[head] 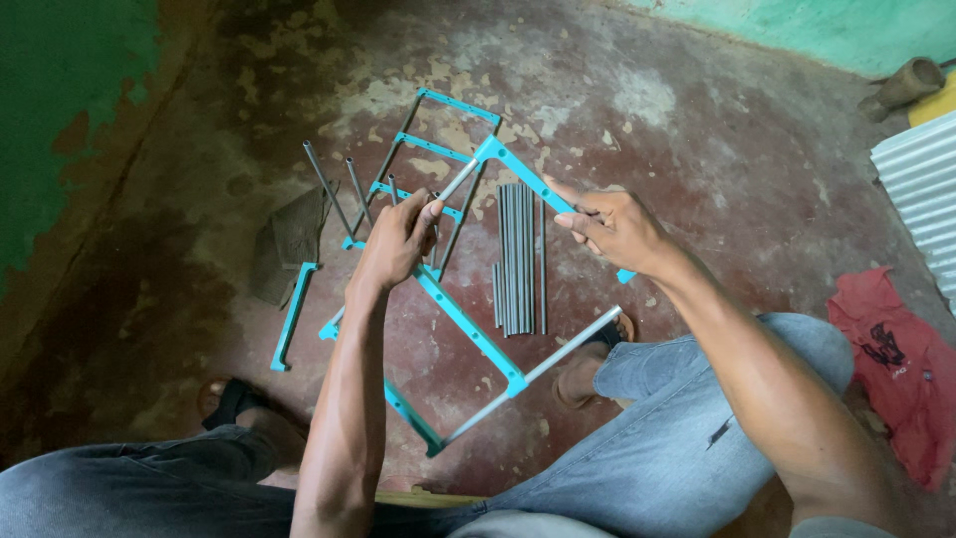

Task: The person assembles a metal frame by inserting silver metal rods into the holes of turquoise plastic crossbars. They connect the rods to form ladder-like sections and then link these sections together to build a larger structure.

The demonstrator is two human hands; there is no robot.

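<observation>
head view, looking down past both knees to a worn red floor (697,149). the left hand (398,239) has its fingers closed around a thin grey metal rod (456,181) whose upper end meets the corner of a turquoise plastic bar (523,177). the right hand (612,227) pinches that same bar between thumb and fingertips, just right of the rod. the bar slants down to the right, held above the floor. below the left hand, a partly built frame (468,344) of turquoise bars and grey rods hangs in front of the lap, tilted; which of its parts touch the hands cannot be told. directly behind the held bar, a bundle of loose grey rods (518,259) lies on the floor, side by side. left of the bundle rests a second assembled rack section (428,149), with two single rods (339,189) beside it and a lone turquoise bar (292,314) further left. well right of the bundle, a red cloth (891,349) lies crumpled, and a corrugated sheet (921,169) sits at the edge.
</observation>
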